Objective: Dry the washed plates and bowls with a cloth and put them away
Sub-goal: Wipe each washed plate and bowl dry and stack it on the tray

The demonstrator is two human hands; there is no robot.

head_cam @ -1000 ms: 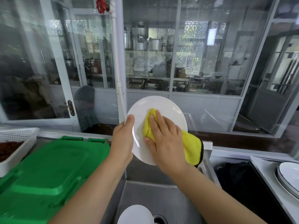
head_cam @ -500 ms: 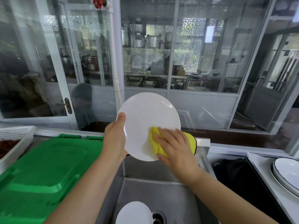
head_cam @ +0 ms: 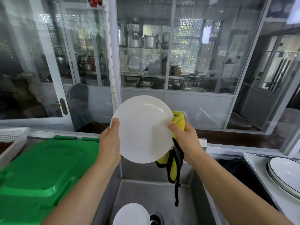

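Head view: I see white plate (head_cam: 142,129) held upright over steel sink (head_cam: 155,190). Left hand (head_cam: 110,143) grips its left rim, thumb on face. Right hand (head_cam: 186,140) pinches right rim w/ yellow cloth (head_cam: 174,159), thumb in front. Nearby: second plate (head_cam: 131,214) in sink, green lid (head_cam: 42,172) left, stacked plates (head_cam: 287,174) right.

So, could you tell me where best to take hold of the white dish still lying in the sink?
Probably by the rim of the white dish, from above on its right side near the drain: it lies low in the sink, partly cut off by the frame.
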